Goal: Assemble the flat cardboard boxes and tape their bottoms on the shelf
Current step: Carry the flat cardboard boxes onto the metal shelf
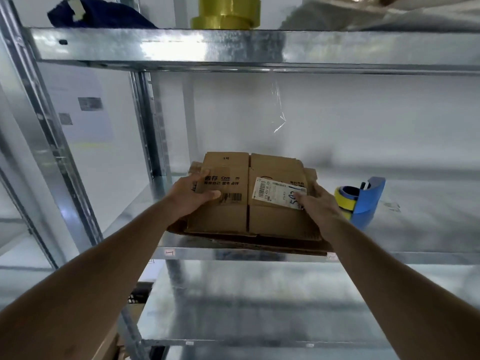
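Note:
A flattened brown cardboard box (pixel 228 214) with black print, a barcode and a white shipping label lies on top of a small stack of flat boxes on the metal shelf (pixel 415 229). My left hand (pixel 189 196) grips its left edge, thumb lying on the top face. At its right edge my right hand (pixel 318 201) holds it, thumb resting on the label. A blue tape dispenser (pixel 363 201) with a yellow roll stands just right of my right hand.
The upper shelf beam (pixel 233 48) runs across above, carrying yellow tape rolls (pixel 226 14) and a dark blue cloth (pixel 98 14). A strip of clear tape (pixel 279 110) hangs from that beam. A metal upright (pixel 148 126) stands left of the boxes. Lower shelves lie below.

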